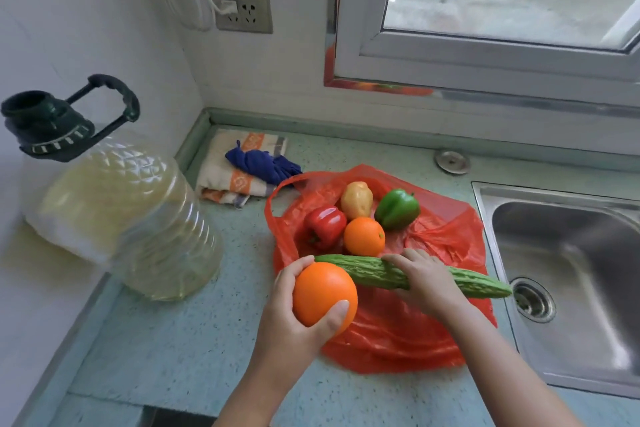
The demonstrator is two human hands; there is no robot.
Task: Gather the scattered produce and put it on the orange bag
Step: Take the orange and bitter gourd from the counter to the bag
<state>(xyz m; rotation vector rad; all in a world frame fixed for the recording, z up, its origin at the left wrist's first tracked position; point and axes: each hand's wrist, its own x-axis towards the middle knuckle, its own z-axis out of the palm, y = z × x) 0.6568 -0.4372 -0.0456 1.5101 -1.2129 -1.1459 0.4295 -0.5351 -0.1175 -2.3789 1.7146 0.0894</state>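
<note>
The orange plastic bag [398,336] lies flat on the pale green counter. On it rest a red pepper [325,226], a potato [356,200], a green pepper [397,209] and a small orange [364,236], clustered at the far end. My left hand [291,319] grips a larger orange [323,292] above the bag's left edge. My right hand [424,282] holds a long green bitter gourd [374,272] crosswise over the bag, its right tip reaching toward the sink.
A big clear oil jug [131,218] with a dark cap stands at the left. Folded towels with a blue cloth [263,165] lie behind the bag. A steel sink [571,270] sits at the right, a window above.
</note>
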